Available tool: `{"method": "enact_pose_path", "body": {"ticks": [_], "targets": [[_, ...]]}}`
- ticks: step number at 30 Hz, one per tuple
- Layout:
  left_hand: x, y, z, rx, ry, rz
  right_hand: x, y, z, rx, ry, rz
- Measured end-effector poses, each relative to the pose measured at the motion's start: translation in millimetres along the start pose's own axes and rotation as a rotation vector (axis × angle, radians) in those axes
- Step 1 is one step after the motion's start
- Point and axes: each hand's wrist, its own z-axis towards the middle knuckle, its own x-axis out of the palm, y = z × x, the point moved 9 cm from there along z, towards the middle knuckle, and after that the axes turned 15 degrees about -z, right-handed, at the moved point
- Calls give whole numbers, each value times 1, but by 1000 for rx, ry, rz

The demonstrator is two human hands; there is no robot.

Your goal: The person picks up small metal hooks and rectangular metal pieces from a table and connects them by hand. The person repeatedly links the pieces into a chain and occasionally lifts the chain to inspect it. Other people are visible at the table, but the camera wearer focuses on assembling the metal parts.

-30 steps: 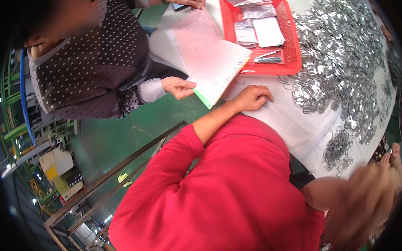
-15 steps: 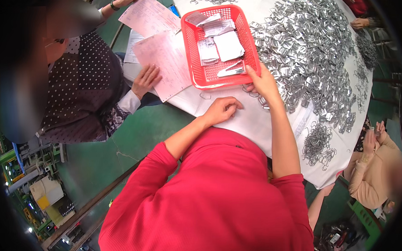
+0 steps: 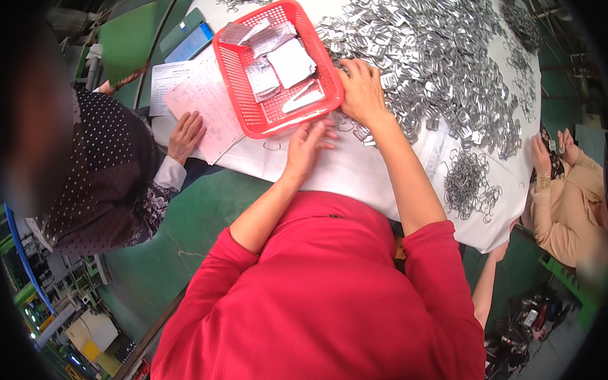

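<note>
- Red basket [image 3: 319, 50] lies just beyond both hands, long axis pointing away.
- Right hand [image 3: 364, 94] grasps its near-right corner.
- Left hand [image 3: 305, 147] loosely open, contact unclear.

- The place looks like a factory workshop.
- Many small metal parts [image 3: 440, 64] lie heaped on 1 white table [image 3: 357, 176].
- The floor [image 3: 207, 207] is green.
- Industrial equipment [image 3: 91, 331] stands at lower left.
- Several people are around the table.
</note>
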Motion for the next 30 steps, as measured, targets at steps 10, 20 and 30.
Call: {"method": "enact_pose_path", "body": {"ticks": [10, 20, 30], "targets": [[-6, -19, 2, 9, -165, 71, -8, 15, -30, 47, 36, -83], [-12, -36, -6, 8, -127, 69, -8, 0, -21, 148, 13, -41], [1, -62, -4, 168, 59, 137, -8, 9, -17, 285, 86, 230]]}}
